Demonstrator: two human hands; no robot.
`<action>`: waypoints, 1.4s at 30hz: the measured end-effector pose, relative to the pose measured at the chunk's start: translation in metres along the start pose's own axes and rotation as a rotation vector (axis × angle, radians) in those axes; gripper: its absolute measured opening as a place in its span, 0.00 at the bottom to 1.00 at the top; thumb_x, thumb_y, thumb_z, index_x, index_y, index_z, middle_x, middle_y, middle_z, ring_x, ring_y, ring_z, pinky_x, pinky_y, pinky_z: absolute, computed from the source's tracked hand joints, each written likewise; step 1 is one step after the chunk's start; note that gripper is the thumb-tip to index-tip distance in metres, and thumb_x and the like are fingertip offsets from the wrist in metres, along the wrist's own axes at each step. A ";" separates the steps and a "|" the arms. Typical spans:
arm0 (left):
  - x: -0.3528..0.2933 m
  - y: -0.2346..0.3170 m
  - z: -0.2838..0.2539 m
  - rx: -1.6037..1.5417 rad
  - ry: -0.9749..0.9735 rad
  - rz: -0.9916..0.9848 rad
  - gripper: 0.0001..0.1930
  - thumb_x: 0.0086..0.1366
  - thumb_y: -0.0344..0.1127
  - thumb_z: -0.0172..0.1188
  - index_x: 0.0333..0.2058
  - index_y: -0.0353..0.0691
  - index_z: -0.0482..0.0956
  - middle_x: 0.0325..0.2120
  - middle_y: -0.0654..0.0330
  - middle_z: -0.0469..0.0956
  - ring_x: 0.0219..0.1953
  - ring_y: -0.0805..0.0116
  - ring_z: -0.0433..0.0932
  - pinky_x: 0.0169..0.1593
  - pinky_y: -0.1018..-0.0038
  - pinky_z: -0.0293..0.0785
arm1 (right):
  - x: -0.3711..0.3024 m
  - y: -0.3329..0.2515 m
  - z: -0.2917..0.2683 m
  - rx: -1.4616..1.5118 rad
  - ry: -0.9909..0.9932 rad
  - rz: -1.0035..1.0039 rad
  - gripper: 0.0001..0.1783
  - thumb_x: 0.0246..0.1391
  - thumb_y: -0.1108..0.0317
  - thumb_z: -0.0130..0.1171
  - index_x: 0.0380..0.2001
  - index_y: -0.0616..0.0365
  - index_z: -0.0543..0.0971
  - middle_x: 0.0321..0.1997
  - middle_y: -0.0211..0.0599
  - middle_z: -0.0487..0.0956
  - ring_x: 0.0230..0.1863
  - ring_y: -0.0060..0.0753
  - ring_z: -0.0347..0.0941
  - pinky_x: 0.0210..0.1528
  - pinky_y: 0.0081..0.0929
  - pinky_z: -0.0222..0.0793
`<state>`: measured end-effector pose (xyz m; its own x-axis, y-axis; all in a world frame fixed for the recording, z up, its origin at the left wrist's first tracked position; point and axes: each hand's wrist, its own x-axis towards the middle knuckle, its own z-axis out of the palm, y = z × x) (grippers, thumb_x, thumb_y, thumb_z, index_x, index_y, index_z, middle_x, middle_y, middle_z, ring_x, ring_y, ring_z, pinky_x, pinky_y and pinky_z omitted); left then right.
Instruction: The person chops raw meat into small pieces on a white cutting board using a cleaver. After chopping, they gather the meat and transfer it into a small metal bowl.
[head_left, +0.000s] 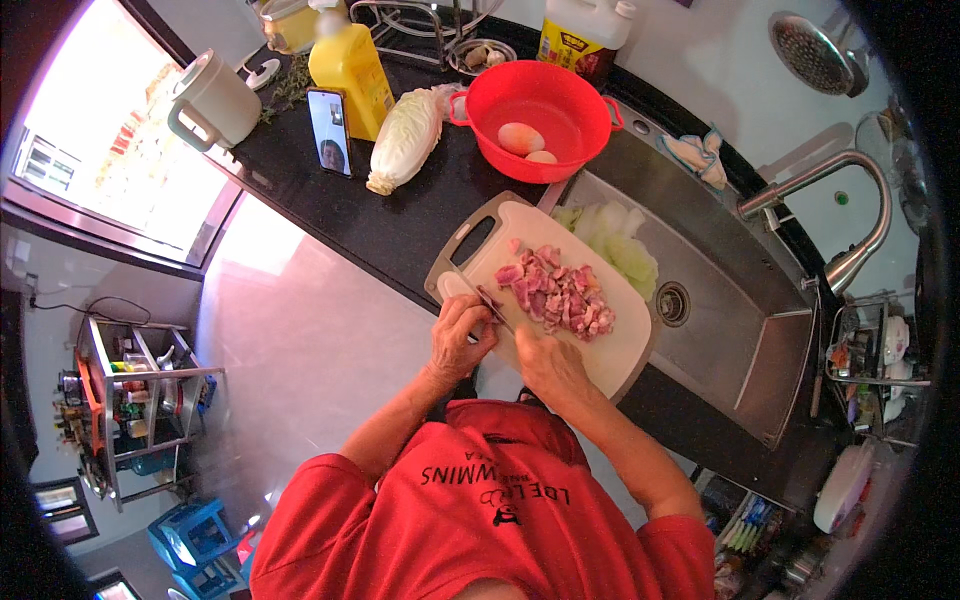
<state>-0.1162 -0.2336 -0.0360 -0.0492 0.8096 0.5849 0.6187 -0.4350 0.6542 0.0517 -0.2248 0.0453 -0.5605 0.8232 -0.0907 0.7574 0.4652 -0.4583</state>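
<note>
A pale cutting board (pixel 620 345) with a grey rim and a handle slot lies across the counter edge and the sink. Pink-red chopped meat (pixel 560 295) is heaped on its middle. My right hand (pixel 550 365) is closed round a knife (pixel 497 308), whose handle the fingers cover; the blade slants toward the board's handle end. Close beside the blade, my left hand (pixel 462 335) rests on the board's near left part with bent fingers. A small dark-red bit of meat shows by its fingertips, but what they press on is hidden.
Behind the board stand a red basin (pixel 545 105) with eggs, a napa cabbage (pixel 405 140), a propped phone (pixel 329 131) and a yellow jug (pixel 352 80). The steel sink (pixel 725 345) holds pale green leaves (pixel 612 240) beneath a curved faucet (pixel 870 225).
</note>
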 end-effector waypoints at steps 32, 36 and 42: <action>-0.001 0.000 0.002 -0.014 0.075 -0.153 0.11 0.42 0.21 0.60 0.27 0.37 0.72 0.30 0.56 0.75 0.35 0.59 0.75 0.40 0.69 0.72 | -0.021 0.016 -0.005 -0.019 -0.027 -0.026 0.08 0.49 0.74 0.51 0.32 0.63 0.66 0.22 0.55 0.77 0.28 0.59 0.77 0.30 0.49 0.73; -0.003 0.002 0.004 -0.056 0.071 -0.267 0.11 0.42 0.21 0.61 0.27 0.37 0.72 0.31 0.56 0.75 0.36 0.57 0.75 0.40 0.68 0.72 | -0.049 0.023 -0.020 -0.022 -0.061 -0.027 0.08 0.49 0.74 0.52 0.33 0.63 0.67 0.22 0.54 0.77 0.28 0.58 0.77 0.29 0.49 0.74; 0.000 0.009 -0.003 -0.069 -0.012 0.007 0.11 0.42 0.20 0.60 0.27 0.39 0.73 0.31 0.57 0.75 0.36 0.58 0.74 0.40 0.68 0.72 | -0.019 0.020 -0.001 0.010 -0.017 0.008 0.08 0.49 0.72 0.53 0.32 0.63 0.68 0.24 0.56 0.77 0.29 0.61 0.76 0.31 0.52 0.72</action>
<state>-0.1128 -0.2384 -0.0290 -0.0356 0.8110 0.5839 0.5634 -0.4663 0.6820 0.0779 -0.2311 0.0391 -0.5598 0.8213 -0.1099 0.7586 0.4547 -0.4666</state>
